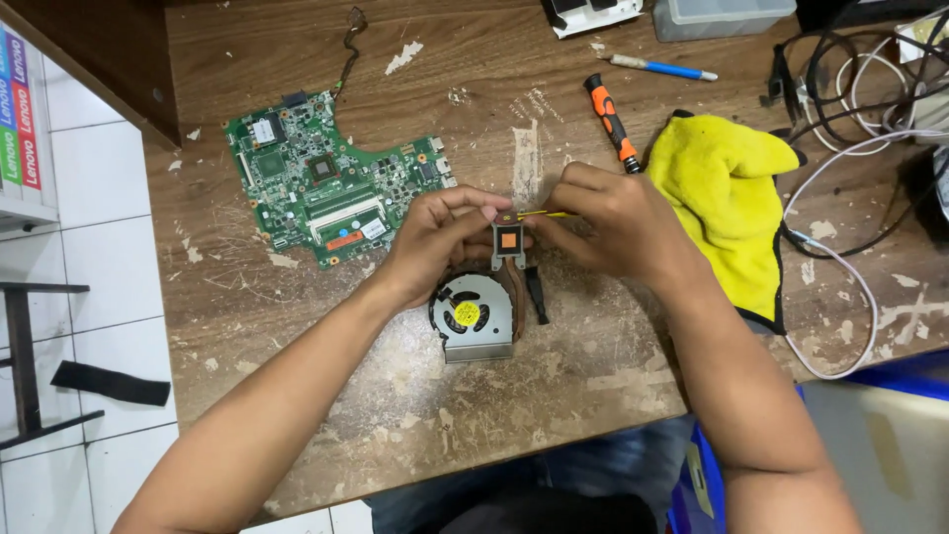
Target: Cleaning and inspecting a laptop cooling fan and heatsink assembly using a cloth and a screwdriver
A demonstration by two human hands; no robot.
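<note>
Left hand (435,237) grips metal heatsink (508,240) above round fan (472,315); right hand (603,222) pinches thin yellow stick (544,214)

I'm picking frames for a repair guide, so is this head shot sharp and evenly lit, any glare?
Head view: even, soft light, faint shadows under the left hand and right hand; the fan and circuit board look sharp; no strong glare; edges bend slightly.
</note>
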